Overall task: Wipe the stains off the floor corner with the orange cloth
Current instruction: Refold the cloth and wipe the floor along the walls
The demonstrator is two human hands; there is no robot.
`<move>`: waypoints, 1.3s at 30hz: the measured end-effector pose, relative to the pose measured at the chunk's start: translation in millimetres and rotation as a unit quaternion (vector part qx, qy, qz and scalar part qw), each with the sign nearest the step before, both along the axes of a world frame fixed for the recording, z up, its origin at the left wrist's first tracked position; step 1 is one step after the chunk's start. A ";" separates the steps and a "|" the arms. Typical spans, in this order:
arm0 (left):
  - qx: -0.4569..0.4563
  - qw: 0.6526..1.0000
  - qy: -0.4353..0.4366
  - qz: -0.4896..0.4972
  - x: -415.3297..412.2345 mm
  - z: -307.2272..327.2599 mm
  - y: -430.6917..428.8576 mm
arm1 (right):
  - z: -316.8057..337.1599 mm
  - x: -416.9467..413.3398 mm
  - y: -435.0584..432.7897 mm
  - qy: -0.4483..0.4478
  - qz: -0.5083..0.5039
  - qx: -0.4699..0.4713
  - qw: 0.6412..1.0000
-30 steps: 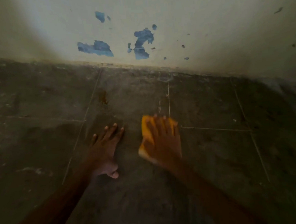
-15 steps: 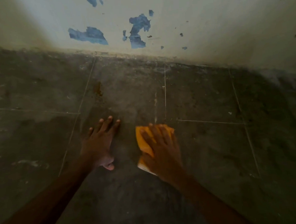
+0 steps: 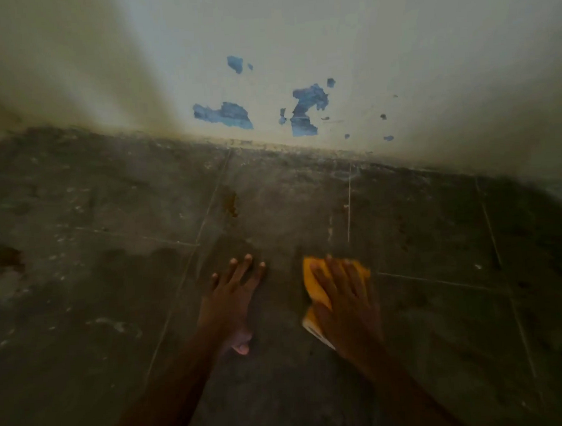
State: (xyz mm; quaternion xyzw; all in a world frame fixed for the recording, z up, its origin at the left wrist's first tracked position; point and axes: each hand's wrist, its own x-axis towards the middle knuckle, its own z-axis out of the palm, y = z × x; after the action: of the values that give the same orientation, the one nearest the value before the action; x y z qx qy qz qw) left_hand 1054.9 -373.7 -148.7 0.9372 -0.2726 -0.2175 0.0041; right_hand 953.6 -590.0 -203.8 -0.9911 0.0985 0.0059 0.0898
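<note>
My right hand (image 3: 346, 302) lies flat on the orange cloth (image 3: 313, 285) and presses it against the dark tiled floor (image 3: 439, 236). The cloth shows along the hand's left side and past the fingertips; the rest is hidden under my palm. My left hand (image 3: 232, 301) rests flat on the floor to the cloth's left, fingers spread, holding nothing. A brown stain (image 3: 231, 204) sits on the tile ahead of my left hand, near a grout line. Another dark stain (image 3: 4, 257) lies at the far left.
A cream wall (image 3: 395, 57) with patches of peeled blue paint (image 3: 224, 116) meets the floor ahead. The floor is dusty, with pale specks and grime along the wall's base. A second wall closes the corner at the far left.
The view has tilted up, so more wall shows and both hands sit lower in the frame. My right hand has slid the cloth slightly on the floor; my left hand stays planted.
</note>
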 end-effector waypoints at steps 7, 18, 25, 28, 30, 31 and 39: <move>-0.070 0.996 0.050 -0.013 17.7 -4.6 34.2 | 3.6 132.8 -6.8 -0.018 -0.168 0.039 0.985; -0.065 0.989 -0.003 0.135 64.1 -12.9 106.3 | 9.0 131.9 64.6 -0.106 -0.093 0.320 0.937; -0.095 0.982 -0.021 0.164 60.7 -16.1 102.5 | 53.0 250.2 100.9 -0.116 -0.054 0.246 0.961; -0.098 0.981 -0.018 0.164 60.5 -15.3 104.5 | 27.8 275.1 130.5 -0.022 -0.025 0.001 0.999; -0.107 0.980 -0.015 0.168 60.7 -16.0 105.4 | 20.4 270.5 135.5 0.019 0.004 0.004 1.000; -0.105 0.981 -0.014 0.164 60.8 -16.0 105.8 | 21.2 255.6 136.5 -0.001 0.024 -0.008 1.000; -0.062 0.986 0.031 0.150 60.1 -16.1 102.0 | 17.5 231.5 54.5 0.015 0.044 -0.073 0.996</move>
State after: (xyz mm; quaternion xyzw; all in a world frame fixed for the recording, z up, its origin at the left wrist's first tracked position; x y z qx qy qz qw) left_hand 1115.0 -271.7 -164.9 0.9581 -0.1420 -0.2266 0.1029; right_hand 1185.1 -535.5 -186.3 -0.9981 0.0561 0.0178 0.0156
